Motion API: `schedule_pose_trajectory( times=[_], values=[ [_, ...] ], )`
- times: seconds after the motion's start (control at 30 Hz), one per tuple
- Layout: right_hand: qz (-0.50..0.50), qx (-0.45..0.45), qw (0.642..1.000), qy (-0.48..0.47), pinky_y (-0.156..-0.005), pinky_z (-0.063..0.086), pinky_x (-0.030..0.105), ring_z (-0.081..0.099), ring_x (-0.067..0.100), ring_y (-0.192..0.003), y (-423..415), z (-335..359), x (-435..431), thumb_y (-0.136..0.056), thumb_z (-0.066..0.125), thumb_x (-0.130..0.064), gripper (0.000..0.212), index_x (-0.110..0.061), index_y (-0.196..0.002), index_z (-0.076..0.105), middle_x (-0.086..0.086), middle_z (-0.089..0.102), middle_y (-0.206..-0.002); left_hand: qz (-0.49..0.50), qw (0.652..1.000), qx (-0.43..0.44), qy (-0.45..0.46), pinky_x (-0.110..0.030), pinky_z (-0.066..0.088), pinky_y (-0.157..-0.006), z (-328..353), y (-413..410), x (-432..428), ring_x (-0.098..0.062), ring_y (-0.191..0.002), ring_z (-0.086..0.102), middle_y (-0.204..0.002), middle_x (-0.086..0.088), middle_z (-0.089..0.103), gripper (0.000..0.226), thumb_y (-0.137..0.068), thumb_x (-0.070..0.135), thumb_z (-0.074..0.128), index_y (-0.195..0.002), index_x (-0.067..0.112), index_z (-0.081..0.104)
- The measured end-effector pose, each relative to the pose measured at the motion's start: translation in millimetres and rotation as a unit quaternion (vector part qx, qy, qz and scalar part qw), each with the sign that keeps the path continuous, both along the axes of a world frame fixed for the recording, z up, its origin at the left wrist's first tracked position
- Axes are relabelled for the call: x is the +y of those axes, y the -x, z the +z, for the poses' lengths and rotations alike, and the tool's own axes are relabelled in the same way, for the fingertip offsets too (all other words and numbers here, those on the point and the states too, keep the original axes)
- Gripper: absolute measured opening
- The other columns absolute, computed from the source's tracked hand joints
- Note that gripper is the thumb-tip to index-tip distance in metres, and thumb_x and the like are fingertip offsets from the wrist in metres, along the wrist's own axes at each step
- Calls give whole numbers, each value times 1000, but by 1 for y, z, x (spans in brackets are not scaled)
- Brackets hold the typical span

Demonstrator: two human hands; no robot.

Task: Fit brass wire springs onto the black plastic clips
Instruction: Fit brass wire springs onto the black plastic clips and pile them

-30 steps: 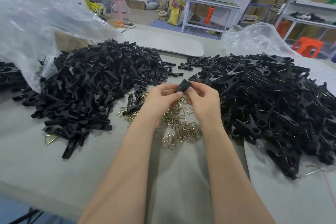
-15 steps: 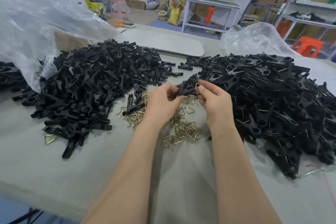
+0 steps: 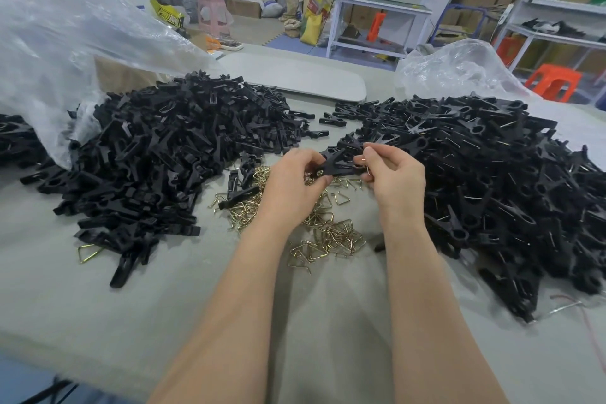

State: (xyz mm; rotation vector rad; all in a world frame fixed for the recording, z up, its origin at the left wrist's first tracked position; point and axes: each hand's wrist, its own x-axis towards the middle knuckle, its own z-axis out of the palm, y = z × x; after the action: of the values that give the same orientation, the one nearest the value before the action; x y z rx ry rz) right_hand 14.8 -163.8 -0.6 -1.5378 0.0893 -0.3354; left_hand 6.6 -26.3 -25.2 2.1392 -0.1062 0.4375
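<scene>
Both hands, the left hand [image 3: 295,179] and right hand [image 3: 392,174], now grip one black clip [image 3: 339,162] spread apart since a second ago, a brass spring [image 3: 366,165] seemingly going on.

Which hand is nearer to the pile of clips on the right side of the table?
Right. The right hand is at that pile's near edge; the left hand is farther away, above the brass springs.

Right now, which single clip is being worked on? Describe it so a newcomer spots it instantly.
Between the two big black heaps on the grey table, above the scatter of brass springs, the two hands meet. The left hand and right hand pinch one black clip between them. It is the only clip lifted off the table, with a wire spring at its right end.
</scene>
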Motion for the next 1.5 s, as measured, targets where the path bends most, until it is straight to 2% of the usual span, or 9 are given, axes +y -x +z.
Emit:
schedule_pose_trajectory(
  times=[0.23,0.47,0.57,0.7,0.83,0.93,1.23,1.4,1.5],
  values=[
    [18,23,999,23,-47,44,13,53,1,-45,-2,-2,-4,-89,62,-4,7,-9,-85,60,5,69,-71,5,1000,-6,-22,-8,32,-65,-2,-1,0,-5,-81,48,-96,7,59,15,-84,19,69,-93,25,61],
    [108,53,993,10,-67,52,14,65,4,-64,-1,0,-10,-92,55,2,23,-17,-89,68,5,66,-81,-1,999,5,-43,-17,30,-72,-2,1,1,-7,-88,49,-99,9,57,15,-85,18,68,-99,21,64],
    [68,31,995,71,-65,51,15,61,2,-58,-1,-3,-10,-89,62,-3,15,-14,-98,66,2,68,-77,4,999,8,-51,-20,31,-75,-2,1,2,-7,-88,47,-99,10,55,16,-86,18,68,-100,22,64],
    [30,18,996,82,-62,48,21,63,5,-58,-1,-4,-8,-84,69,-11,4,-14,-84,68,2,72,-72,-11,998,-8,-56,-24,40,-81,0,2,0,-9,-88,49,-100,8,57,17,-85,17,68,-101,20,65],
    [21,20,993,119,-77,54,32,68,12,-73,-3,-7,-3,-83,72,-19,10,-21,-76,65,0,72,-73,-30,997,-25,-66,-32,46,-88,2,3,-3,-12,-89,51,-99,5,58,16,-84,16,69,-100,19,65],
    [7,36,990,134,-78,52,36,60,11,-68,-4,-7,-3,-84,71,-25,14,-22,-72,63,-2,66,-69,-34,997,-44,-63,-28,46,-87,2,3,-4,-9,-86,49,-98,7,57,18,-84,17,70,-101,18,66],
    [-6,80,993,84,-69,45,26,54,9,-66,-3,-5,-2,-85,69,-23,17,-16,-71,62,-1,60,-67,-9,997,-50,-53,-20,38,-76,1,3,-4,-1,-76,46,-95,10,55,16,-85,19,69,-100,19,64],
    [32,88,993,79,-60,37,19,51,6,-60,-1,-3,-1,-85,69,-19,20,-15,-66,63,-1,59,-62,-41,997,-48,-40,-32,48,-87,4,5,-4,-13,-87,55,-96,4,61,18,-83,17,71,-99,17,66],
    [72,117,987,82,-63,39,20,58,7,-67,-2,-2,-5,-85,68,-22,20,-17,-66,63,-3,64,-67,-53,997,-37,-37,-37,49,-87,6,6,-3,-16,-89,57,-96,0,63,18,-82,16,72,-100,17,67]
  ],
)
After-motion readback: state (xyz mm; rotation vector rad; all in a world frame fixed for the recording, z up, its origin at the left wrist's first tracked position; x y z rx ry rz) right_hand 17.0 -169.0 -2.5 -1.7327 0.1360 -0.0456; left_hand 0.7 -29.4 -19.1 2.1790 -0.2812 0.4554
